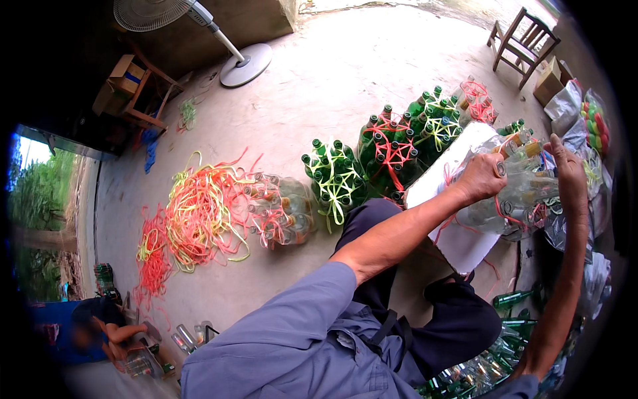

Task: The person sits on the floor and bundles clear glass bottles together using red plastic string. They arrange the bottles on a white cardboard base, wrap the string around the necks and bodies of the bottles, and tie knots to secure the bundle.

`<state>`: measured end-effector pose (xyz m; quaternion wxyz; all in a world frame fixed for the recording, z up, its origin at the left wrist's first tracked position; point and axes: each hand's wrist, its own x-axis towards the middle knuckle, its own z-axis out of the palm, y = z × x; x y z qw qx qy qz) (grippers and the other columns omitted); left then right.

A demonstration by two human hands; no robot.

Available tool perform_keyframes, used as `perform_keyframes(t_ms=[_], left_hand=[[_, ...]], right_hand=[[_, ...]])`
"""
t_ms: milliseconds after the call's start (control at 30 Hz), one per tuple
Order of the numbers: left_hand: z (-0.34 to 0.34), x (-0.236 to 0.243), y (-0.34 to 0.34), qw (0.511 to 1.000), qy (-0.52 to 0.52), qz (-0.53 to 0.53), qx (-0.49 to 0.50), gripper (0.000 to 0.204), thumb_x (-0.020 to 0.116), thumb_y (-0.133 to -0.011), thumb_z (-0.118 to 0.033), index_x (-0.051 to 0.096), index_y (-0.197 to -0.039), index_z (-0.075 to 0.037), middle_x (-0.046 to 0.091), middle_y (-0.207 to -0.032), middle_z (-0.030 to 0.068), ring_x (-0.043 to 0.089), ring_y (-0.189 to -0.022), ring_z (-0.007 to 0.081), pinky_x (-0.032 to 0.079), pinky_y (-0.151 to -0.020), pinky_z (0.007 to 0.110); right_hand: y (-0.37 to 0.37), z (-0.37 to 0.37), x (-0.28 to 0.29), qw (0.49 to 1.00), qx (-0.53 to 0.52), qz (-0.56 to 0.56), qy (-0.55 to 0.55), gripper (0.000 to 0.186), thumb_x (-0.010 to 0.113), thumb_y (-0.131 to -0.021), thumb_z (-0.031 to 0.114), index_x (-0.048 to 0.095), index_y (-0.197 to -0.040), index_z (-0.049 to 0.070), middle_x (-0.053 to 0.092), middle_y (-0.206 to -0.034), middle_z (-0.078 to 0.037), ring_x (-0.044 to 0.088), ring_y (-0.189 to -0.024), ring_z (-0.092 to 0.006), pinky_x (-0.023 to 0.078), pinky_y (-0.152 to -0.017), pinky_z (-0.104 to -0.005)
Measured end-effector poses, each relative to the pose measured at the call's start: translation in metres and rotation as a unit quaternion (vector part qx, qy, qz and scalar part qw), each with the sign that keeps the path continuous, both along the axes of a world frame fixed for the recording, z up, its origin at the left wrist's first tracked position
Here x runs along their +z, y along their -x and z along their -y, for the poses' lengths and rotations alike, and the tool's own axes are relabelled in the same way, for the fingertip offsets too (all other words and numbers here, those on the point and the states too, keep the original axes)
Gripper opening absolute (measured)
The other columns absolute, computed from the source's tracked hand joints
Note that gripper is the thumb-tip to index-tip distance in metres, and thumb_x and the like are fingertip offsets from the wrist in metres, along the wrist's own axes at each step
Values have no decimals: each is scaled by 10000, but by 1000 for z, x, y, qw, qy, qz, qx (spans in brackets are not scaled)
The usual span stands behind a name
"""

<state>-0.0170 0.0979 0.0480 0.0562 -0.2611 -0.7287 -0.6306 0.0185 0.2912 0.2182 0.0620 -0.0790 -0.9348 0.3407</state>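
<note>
A bundle of clear glass bottles (508, 203) rests on a white board (446, 239) in front of me to the right, with red plastic strips around it. My left hand (482, 178) is closed at the near-left side of the bundle, around the neck of a clear bottle. On the bundle's right side is my right hand (570, 173), its visible fingers stretched upward beside the bottle necks. Some of its fingers are hidden behind the hand, and no held object shows there.
Green bottle bundles (335, 176) tied with strips stand left of the board. A tied clear-bottle bundle (282, 209) and tangled red and yellow strips (203, 213) lie farther left. Loose bottles (488, 366) lie at lower right. A fan (246, 64) and chair (525, 46) stand beyond; another person (109, 332) sits lower left.
</note>
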Motion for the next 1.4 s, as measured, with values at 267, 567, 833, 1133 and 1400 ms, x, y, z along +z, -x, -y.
perform_keyframes(t_ms=[267,567,833,1133,1400], left_hand=[[1,-1,0,1000,-3,-10,0,195,652,-814,-156,567,-726,-4,646,-745,242,662,-715,430,530,-692,480],[6,5,-1,999,33,-6,4,181,646,-819,-174,604,-734,-19,680,-776,217,688,-760,416,551,-725,483],[7,9,-2,999,30,6,-10,181,660,-824,-157,592,-747,-8,673,-765,211,685,-762,399,544,-717,474],[9,8,-2,1000,-17,8,-24,186,652,-832,-162,588,-739,-15,650,-721,237,675,-728,434,540,-678,495],[7,7,-2,999,-12,11,-31,207,666,-834,-171,591,-720,-16,650,-714,233,674,-717,426,536,-669,481]], right_hand=[[-8,9,-4,999,5,-35,-32,595,557,-1049,491,735,-1087,-76,750,-964,-132,643,-885,-160,493,-871,-300],[-15,38,5,1000,14,-1,-6,544,565,-1052,453,743,-1106,-59,754,-1012,-116,648,-963,-155,478,-932,-288],[-18,49,11,999,1,-18,-38,471,609,-992,403,745,-979,-47,695,-747,-142,621,-677,-202,502,-714,-351],[-16,43,6,997,-12,-29,-65,438,597,-979,374,738,-980,-41,702,-775,-207,659,-683,-283,517,-717,-392],[-16,42,10,994,-15,-27,-105,450,577,-958,385,739,-927,-34,700,-813,-247,684,-741,-374,531,-755,-430]])
